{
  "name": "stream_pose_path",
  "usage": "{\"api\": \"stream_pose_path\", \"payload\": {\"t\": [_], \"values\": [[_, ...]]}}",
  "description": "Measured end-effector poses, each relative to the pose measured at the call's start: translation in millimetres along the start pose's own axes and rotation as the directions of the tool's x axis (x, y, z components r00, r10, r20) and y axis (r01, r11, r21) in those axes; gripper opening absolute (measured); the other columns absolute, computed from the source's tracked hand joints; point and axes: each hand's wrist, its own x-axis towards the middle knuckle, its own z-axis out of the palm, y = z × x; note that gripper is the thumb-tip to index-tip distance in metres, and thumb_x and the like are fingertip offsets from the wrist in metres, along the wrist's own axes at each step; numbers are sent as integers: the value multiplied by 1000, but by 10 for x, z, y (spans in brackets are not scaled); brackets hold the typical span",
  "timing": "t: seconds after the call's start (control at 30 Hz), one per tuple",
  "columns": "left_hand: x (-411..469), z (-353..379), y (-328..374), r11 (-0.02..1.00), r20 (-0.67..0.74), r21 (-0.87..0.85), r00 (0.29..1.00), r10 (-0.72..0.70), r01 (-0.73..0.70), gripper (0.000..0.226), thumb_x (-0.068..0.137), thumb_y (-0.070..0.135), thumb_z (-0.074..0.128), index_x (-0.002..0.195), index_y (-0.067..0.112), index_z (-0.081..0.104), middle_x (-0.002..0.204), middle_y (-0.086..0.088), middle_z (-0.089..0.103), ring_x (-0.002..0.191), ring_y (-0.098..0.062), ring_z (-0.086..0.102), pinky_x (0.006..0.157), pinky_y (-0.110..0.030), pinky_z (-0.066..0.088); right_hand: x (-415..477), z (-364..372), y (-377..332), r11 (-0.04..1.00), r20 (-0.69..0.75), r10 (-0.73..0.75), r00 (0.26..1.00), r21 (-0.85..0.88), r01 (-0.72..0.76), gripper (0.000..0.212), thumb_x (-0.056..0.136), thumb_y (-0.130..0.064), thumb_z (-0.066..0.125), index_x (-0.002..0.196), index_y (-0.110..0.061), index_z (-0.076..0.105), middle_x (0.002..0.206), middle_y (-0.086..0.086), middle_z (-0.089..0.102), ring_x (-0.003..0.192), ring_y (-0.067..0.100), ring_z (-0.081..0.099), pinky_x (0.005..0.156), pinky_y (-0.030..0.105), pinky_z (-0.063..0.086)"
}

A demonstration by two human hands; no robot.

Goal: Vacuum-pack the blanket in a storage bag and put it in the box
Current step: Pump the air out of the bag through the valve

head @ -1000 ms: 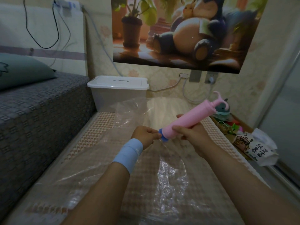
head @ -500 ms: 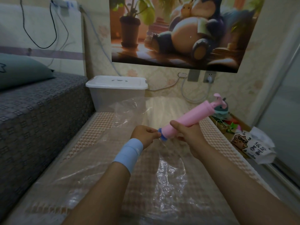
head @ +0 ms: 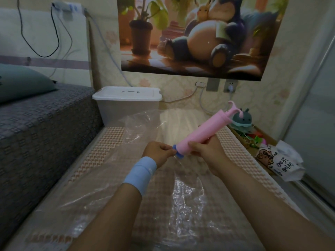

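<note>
A pink hand pump (head: 201,131) with a blue nozzle slants up to the right above the clear storage bag (head: 183,194). My right hand (head: 204,149) grips the pump's lower barrel. My left hand (head: 159,153), with a pale blue wristband, pinches at the blue nozzle end, where the bag's plastic is lifted. The bag lies flat over a checked beige blanket (head: 159,189) on the mat. A white lidded storage box (head: 126,104) stands shut at the far end.
A grey bed (head: 39,127) with a green pillow (head: 21,82) runs along the left. On the right lie a printed white bag (head: 279,160), a plush toy (head: 242,120) and small clutter. Cables hang on the wall below a large poster.
The pump has tilted slightly more upright and both hands shifted a little; the grip on the pump and nozzle is unchanged.
</note>
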Motion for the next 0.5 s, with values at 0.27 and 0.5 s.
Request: {"api": "stream_pose_path", "payload": {"t": [0.27, 0.5], "values": [[-6, 10, 6, 1000, -3, 9, 1000, -7, 7, 15, 77, 22, 78, 91, 15, 77, 65, 7, 64, 56, -6, 52, 66, -25, 45, -16, 12, -10, 992, 58, 36, 998, 120, -43, 53, 81, 6, 71, 122, -17, 47, 119, 14, 61, 110, 30, 64, 91, 52, 56], [10, 38, -19, 1000, 19, -16, 1000, -6, 7, 17, 78, 23, 77, 93, 16, 77, 75, 3, 70, 59, -4, 55, 69, -24, 47, -1, 23, -18, 1000, -25, -8, 1000, -5, 7, 66, 73, -9, 85, 125, -19, 47, 113, 3, 64, 102, 22, 68, 81, 48, 61]]}}
